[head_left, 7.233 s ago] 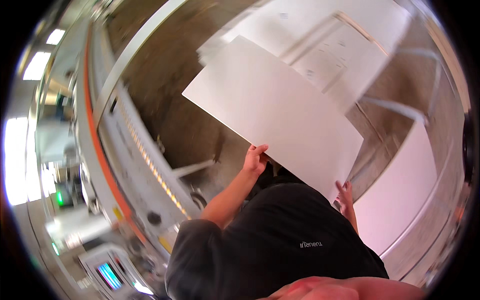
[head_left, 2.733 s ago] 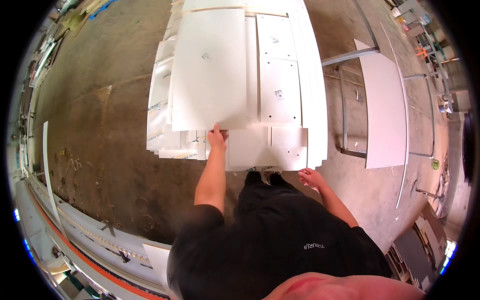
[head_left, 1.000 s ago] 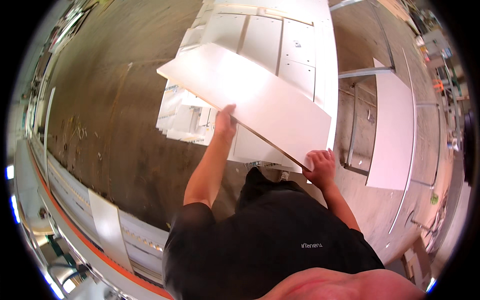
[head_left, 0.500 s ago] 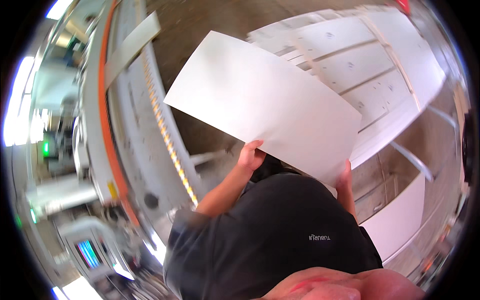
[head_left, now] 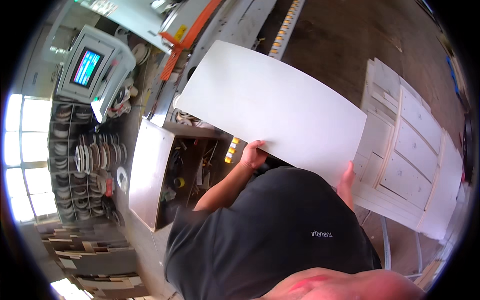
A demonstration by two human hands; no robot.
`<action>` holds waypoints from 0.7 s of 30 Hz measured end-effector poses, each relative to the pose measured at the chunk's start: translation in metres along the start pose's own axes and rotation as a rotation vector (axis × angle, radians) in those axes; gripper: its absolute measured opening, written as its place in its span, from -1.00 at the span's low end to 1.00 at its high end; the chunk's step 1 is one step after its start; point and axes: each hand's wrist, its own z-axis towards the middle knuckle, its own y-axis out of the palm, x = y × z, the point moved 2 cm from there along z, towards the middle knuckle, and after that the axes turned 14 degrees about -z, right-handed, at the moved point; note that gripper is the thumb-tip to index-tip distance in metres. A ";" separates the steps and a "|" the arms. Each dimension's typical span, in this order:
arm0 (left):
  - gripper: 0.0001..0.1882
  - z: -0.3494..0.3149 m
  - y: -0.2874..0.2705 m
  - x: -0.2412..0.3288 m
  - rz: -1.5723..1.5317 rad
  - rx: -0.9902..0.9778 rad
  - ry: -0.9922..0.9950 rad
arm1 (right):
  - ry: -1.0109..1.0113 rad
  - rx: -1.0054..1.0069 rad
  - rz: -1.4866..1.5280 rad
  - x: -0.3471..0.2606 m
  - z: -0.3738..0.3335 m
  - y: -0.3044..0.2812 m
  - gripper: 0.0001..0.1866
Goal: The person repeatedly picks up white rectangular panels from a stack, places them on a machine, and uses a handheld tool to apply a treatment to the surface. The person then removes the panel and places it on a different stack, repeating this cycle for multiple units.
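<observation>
A large white rectangular panel (head_left: 280, 105) is held flat in front of my body. Its near long edge is gripped by my left hand (head_left: 254, 154), thumb on top and the other fingers hidden underneath. At the panel's near right corner, my right hand (head_left: 346, 179) holds on with its thumb showing along the edge; the rest of that hand is mostly out of sight. The panel's far left end reaches over the end of a long machine bed (head_left: 220, 37) with an orange guard strip (head_left: 192, 25).
A stack of white panels (head_left: 415, 145) lies at the right. Left of me stands an open-topped box (head_left: 145, 175) with tools and tape inside. Beyond it are a control console with a lit screen (head_left: 86, 67), a rack of edging rolls (head_left: 100, 157) and stacked boards (head_left: 100, 255).
I have turned leftward with the panel still in both hands. The machine has shifted toward the top, the panel stack farther right, and the box and roll rack have come into view.
</observation>
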 end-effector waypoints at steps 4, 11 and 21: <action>-0.70 -0.021 -0.070 0.056 0.039 0.083 0.011 | -0.055 -0.018 -0.079 0.007 -0.033 0.057 -0.47; -0.75 -0.079 -0.131 0.158 -0.127 0.166 0.027 | -0.057 -0.102 -0.122 0.061 -0.107 0.155 -0.45; -0.61 -0.135 -0.199 0.310 0.899 0.117 -0.414 | -0.081 -0.145 -0.080 0.131 -0.170 0.233 -0.42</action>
